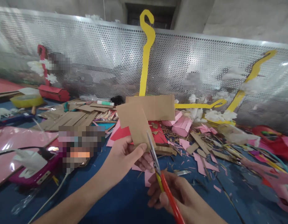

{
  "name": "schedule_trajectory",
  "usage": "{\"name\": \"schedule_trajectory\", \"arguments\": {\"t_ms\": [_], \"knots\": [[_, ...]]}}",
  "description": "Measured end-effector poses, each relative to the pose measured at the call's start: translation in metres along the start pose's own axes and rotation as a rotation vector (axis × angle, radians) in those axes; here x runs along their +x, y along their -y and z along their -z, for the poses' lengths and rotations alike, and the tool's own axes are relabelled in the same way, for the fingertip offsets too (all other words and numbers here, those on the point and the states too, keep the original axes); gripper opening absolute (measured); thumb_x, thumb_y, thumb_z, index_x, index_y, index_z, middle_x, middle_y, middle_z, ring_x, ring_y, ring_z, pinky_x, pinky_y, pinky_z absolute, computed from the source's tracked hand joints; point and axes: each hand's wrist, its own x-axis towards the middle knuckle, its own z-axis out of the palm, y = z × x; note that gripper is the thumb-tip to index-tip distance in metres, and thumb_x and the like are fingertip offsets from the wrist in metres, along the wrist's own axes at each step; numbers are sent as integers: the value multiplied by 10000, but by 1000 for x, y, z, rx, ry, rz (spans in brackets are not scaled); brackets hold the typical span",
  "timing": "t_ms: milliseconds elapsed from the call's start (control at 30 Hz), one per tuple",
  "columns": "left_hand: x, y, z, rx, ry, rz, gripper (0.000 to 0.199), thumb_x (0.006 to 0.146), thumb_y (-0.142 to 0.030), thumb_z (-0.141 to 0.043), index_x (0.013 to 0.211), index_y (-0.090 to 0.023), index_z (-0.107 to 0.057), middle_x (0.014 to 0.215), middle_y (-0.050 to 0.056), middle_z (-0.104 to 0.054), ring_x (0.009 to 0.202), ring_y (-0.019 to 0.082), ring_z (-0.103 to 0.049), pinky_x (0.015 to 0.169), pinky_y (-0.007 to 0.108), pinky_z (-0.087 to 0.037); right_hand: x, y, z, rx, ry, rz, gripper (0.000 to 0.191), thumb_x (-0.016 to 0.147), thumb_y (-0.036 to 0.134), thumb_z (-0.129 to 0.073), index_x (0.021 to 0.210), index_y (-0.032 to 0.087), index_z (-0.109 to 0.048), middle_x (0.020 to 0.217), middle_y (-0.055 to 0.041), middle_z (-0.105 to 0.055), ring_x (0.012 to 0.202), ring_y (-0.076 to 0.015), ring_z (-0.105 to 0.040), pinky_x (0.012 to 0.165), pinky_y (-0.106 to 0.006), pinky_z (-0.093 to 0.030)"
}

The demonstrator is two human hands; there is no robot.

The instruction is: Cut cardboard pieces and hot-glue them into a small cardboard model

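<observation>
Between the thumb and fingers of my left hand (pixel 134 152) is an angular piece of brown cardboard (pixel 137 123), tilted up over the table. My right hand (pixel 172 193) grips a pair of scissors (pixel 159 169) with red and yellow handles. Their metal blades point up and away, lying along the right edge of the cardboard near my left thumb. Whether the blades bite into it I cannot tell. Behind the held piece stands a rectangular cardboard piece (pixel 155 107) in front of a tall yellow hook-topped shape (pixel 146 59). Red sheet (pixel 120 133) lies beneath.
Cardboard strips (pixel 67 121) and a yellow tape roll (pixel 27 100) lie left, near a purple power strip (pixel 36 174) with cables. Pink scraps (pixel 201 163) and a pink glue gun (pixel 270 177) are at right. A perforated metal panel (pixel 99 59) stands behind.
</observation>
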Motion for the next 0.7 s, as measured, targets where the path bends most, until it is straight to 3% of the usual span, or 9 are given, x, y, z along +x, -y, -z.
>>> {"name": "schedule_trajectory", "arguments": {"t_ms": [400,700], "knots": [[1,-2,1,18,-6,4,244,909,-370,-741,860,-141,-676,667,71,-783,545,168,-744,550,250,-622,4,-4,-6,25,4,18,571,822,656,-780,1104,186,-620,1060,-88,-661,946,-229,-692,914,-392,-562],[0,-3,3,24,12,6,278,903,-400,-741,822,-146,-663,635,65,-768,535,164,-733,527,240,-591,3,-12,-7,63,34,32,529,874,629,-748,1143,195,-612,1069,-97,-679,970,-234,-713,939,-409,-559]]}}
